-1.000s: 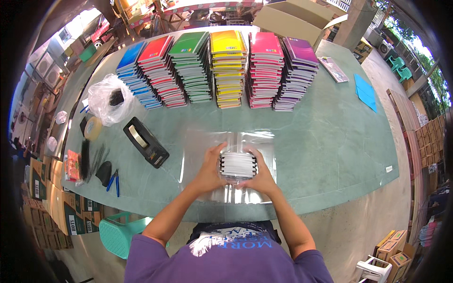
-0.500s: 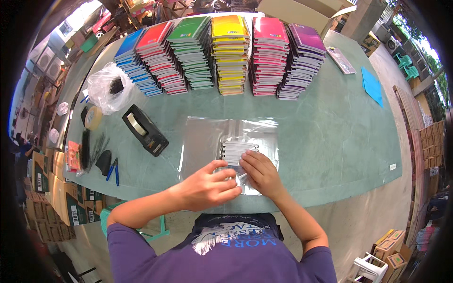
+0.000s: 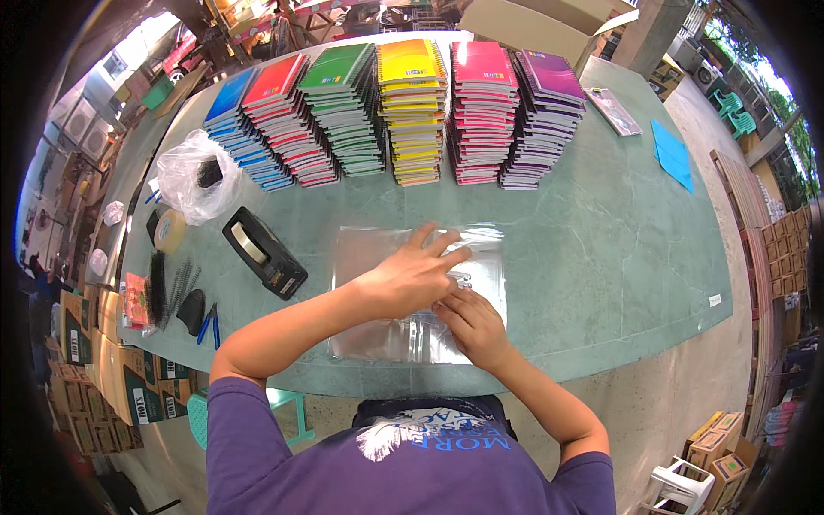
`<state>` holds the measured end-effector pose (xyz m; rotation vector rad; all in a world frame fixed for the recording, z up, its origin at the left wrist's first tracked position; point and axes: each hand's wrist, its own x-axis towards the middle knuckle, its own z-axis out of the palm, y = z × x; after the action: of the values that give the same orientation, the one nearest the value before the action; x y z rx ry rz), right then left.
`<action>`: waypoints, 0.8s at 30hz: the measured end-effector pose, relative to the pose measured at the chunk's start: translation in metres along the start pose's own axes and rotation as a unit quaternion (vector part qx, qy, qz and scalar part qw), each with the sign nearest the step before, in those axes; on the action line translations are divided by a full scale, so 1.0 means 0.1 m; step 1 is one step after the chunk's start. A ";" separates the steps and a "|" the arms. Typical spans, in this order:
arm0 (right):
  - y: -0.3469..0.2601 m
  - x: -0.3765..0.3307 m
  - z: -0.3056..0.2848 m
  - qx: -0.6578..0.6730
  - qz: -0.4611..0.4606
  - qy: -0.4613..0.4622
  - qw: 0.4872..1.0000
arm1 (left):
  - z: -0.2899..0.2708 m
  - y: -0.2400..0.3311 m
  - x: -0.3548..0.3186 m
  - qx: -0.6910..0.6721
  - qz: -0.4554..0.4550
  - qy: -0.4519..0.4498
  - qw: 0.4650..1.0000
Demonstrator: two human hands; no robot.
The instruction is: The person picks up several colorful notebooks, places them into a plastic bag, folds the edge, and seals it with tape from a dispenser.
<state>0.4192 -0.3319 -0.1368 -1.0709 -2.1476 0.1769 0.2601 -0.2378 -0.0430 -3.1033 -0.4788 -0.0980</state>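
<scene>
A green-topped table [image 3: 601, 249] is filling the middle of the frame, and a worker in a purple shirt [image 3: 506, 485] is leaning in from the lower edge. Six stacks of spiral-bound notebooks [image 3: 414, 112] in blue, red, green, yellow, pink and purple are standing in a row across the upper centre, an open cardboard box [image 3: 524, 21] sitting behind them at upper right. Clear plastic sheets [image 3: 365, 245] are lying flat and shining at centre, under both of the worker's hands. The left hand [image 3: 421, 273] is reaching in from the lower left, palm down, its fingers spreading and pointing to the upper right; its thumb is not showing clearly. The right hand [image 3: 475, 322] is resting just below and to the right, fingers lying close together and bending over the plastic; whether it is gripping anything cannot be told. A crumpled clear bag [image 3: 184, 184] and a black tape dispenser [image 3: 287, 276] are sitting left of centre, blue-handled pliers [image 3: 206, 328] lying below them. A small pale bundle [image 3: 463, 280] is showing only in part at centre, lying between the hands and mostly hidden by them.
</scene>
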 end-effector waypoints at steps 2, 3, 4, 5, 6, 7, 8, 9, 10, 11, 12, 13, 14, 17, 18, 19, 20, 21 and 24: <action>-0.03 0.00 -0.03 -0.033 0.007 -0.012 0.999 | -0.07 -0.05 -0.01 0.038 -0.037 -0.032 0.998; -0.05 0.02 -0.07 -0.071 0.012 -0.021 0.997 | -0.13 -0.07 -0.01 0.079 -0.072 -0.061 0.992; -0.08 0.04 -0.08 -0.071 0.010 -0.018 0.997 | -0.15 -0.11 -0.06 0.082 -0.073 -0.061 0.992; -0.10 0.05 -0.09 -0.080 0.023 -0.001 0.997 | -0.16 -0.17 -0.16 -0.007 -0.091 0.040 0.995; -0.12 0.08 -0.13 -0.093 0.036 0.018 0.995 | -0.19 -0.22 -0.24 -0.096 -0.104 0.144 0.979; -0.11 0.12 -0.18 -0.083 0.040 0.035 0.995 | -0.24 -0.24 -0.28 -0.185 -0.143 0.208 0.950; -0.08 0.11 -0.19 -0.090 0.040 0.039 0.994 | -0.07 -0.20 -0.30 -0.184 -0.136 0.212 0.950; -0.09 0.10 -0.16 -0.060 0.034 0.019 0.997 | 0.21 -0.14 -0.40 -0.232 -0.204 0.208 0.928; -0.08 0.11 -0.14 -0.031 0.031 -0.003 0.999 | 0.39 -0.11 -0.45 -0.282 -0.268 0.202 0.899; -0.06 0.15 -0.14 0.000 0.031 -0.006 0.999 | 0.45 -0.05 -0.42 -0.281 -0.267 0.205 0.899; -0.05 0.19 -0.16 0.002 0.032 -0.005 0.999 | 0.46 0.02 -0.35 -0.346 -0.272 0.215 0.872; -0.03 0.23 -0.22 0.038 0.059 -0.050 0.996 | 0.44 0.05 -0.31 -0.408 -0.277 0.223 0.841; -0.01 0.26 -0.24 0.074 0.084 -0.095 0.989 | 0.36 0.04 -0.39 -0.407 -0.279 0.221 0.841; 0.13 0.25 -0.32 0.121 0.132 -0.126 0.976 | 0.02 0.11 -0.39 -0.262 -0.181 0.280 0.906; 0.15 0.27 -0.34 0.122 0.130 -0.124 0.976 | 0.08 0.24 -0.44 -0.210 -0.223 0.245 0.920; 0.15 0.29 -0.36 0.137 0.110 -0.124 0.977 | 0.14 0.34 -0.50 -0.156 -0.265 0.210 0.928; 0.15 0.32 -0.38 0.151 0.092 -0.124 0.976 | 0.28 0.38 -0.49 -0.152 -0.267 0.210 0.928; 0.10 0.36 -0.39 0.154 0.084 -0.125 0.976 | 0.48 0.42 -0.48 -0.238 -0.301 0.260 0.886; 0.08 0.36 -0.42 0.108 0.026 -0.135 0.985 | 0.59 0.30 -0.43 -0.335 -0.323 0.295 0.835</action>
<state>0.4378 -0.3078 -0.0901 -1.0233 -2.2757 0.5967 0.2317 -0.2793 -0.1043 -3.0033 -1.7067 -1.4431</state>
